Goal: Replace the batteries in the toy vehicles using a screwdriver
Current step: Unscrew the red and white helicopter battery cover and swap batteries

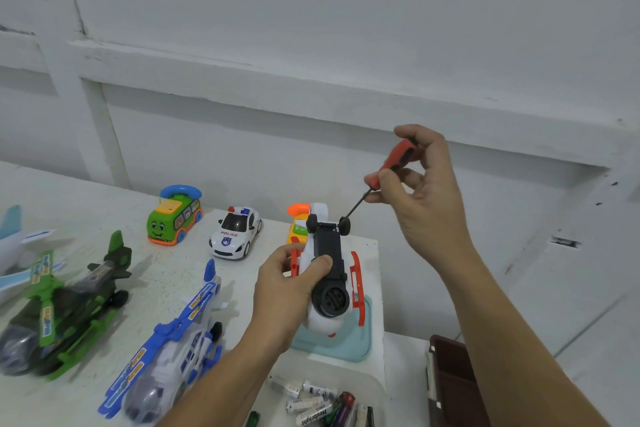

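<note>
My left hand (287, 291) grips a white and red toy helicopter (329, 274) turned belly up, so its black underside and small wheels face me. It hovers over a light blue tray (360, 347). My right hand (426, 191) pinches the orange handle of a screwdriver (391, 163). Its thin black shaft slants down to the left, with the tip near the helicopter's rear wheels. Several loose batteries (318, 402) lie in a clear container at the bottom of the view.
On the white table stand a green toy bus (175, 218), a police car (235, 232), a green helicopter (65, 308), a blue and white helicopter (173, 340) and a pale blue plane (14, 246). An orange-yellow toy (298, 218) sits behind the held helicopter. A dark brown box (453, 381) lies at the right.
</note>
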`<state>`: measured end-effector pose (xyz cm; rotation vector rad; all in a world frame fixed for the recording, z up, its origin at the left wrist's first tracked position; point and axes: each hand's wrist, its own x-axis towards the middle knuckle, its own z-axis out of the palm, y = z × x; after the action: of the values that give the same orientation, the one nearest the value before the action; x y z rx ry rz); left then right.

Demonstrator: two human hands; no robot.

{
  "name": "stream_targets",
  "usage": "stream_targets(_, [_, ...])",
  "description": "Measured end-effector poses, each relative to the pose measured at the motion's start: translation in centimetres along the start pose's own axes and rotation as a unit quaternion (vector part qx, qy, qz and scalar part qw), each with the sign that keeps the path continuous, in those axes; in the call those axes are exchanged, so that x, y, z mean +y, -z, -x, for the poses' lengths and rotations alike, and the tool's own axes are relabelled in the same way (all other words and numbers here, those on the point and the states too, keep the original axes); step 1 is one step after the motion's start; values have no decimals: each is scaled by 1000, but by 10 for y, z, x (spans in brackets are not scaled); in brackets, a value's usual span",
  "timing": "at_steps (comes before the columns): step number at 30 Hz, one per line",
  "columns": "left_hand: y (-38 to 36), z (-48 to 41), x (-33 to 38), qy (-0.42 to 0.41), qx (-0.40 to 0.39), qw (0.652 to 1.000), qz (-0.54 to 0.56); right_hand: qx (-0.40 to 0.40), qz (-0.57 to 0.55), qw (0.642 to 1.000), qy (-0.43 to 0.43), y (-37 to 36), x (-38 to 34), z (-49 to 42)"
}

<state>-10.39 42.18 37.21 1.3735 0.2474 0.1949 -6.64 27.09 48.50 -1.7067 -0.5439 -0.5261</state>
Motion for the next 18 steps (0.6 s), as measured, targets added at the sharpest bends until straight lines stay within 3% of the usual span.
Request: stream_targets(18, [-3, -9, -3, 0, -3, 1000, -11, 8, 32, 999, 31, -6, 17, 2])
